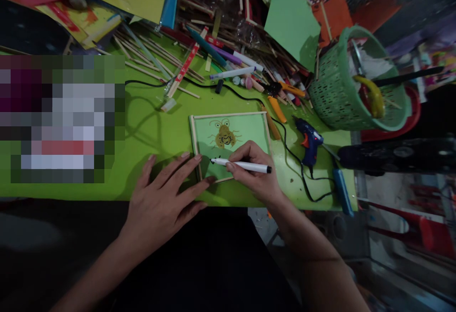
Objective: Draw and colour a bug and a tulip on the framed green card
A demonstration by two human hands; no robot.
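A light green card edged with thin wooden sticks lies flat on the table. On its upper half is a drawing of a brown beetle with big eyes and a dark heart shape on its body. My right hand pinches a white marker pen whose tip meets the card below the beetle, by a few small black marks. My left hand is spread flat at the lower left, its fingertips on the card's left and bottom edge.
A blue glue gun with a black cord lies right of the card. Behind it stands a green basket holding tools. Loose wooden sticks, pens, orange-handled pliers and coloured paper crowd the back. A blurred patch covers the left.
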